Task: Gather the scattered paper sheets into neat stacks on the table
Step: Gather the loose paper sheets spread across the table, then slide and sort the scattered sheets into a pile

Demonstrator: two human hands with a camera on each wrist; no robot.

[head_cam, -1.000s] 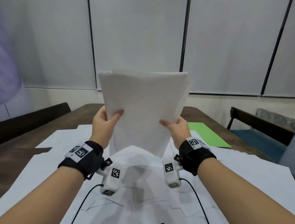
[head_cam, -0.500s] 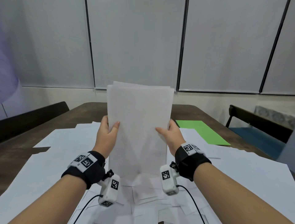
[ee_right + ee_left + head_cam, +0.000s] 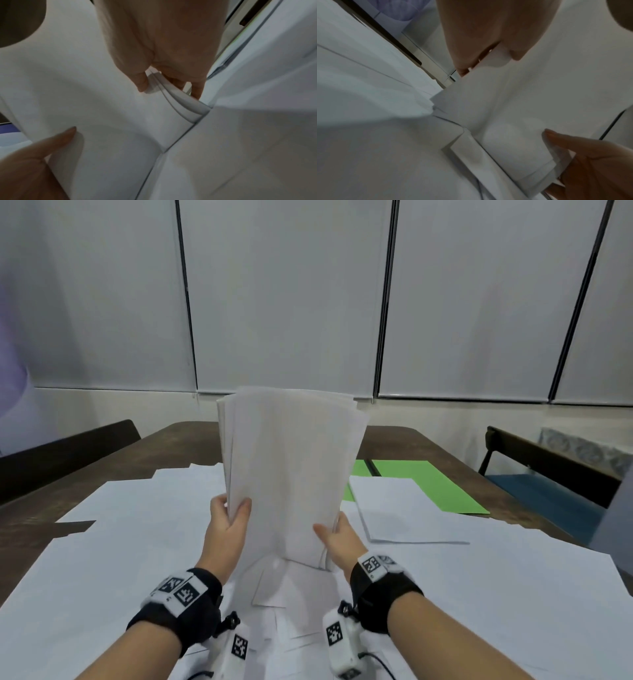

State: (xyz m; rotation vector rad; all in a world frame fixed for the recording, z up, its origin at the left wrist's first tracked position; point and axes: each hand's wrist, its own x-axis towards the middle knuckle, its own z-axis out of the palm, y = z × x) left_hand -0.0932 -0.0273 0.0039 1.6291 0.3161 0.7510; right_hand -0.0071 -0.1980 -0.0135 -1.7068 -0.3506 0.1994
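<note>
A bundle of white paper sheets point(image 3: 287, 470) stands upright in front of me, its lower edge down on the papers lying on the table. My left hand point(image 3: 227, 515) grips the bundle's left edge, thumb in front. My right hand point(image 3: 337, 534) pinches its right edge low down. The left wrist view shows the same bundle point(image 3: 513, 108) between my left hand point(image 3: 489, 44) above and the right hand's thumb below. In the right wrist view my right hand point(image 3: 163, 65) pinches the sheets' point(image 3: 106, 108) separated edges. The bundle's top edges are slightly uneven.
Large white sheets point(image 3: 479, 594) cover most of the brown table point(image 3: 164, 446). A green sheet point(image 3: 424, 484) lies at the far right. A dark bench point(image 3: 65, 460) runs along the left, and a chair point(image 3: 548, 474) with a blue seat stands to the right.
Both hands have brought the bundle down from mid-air, so that its bottom edge now meets the papers on the table. The hands sit lower and nearer to the sheets' bottom.
</note>
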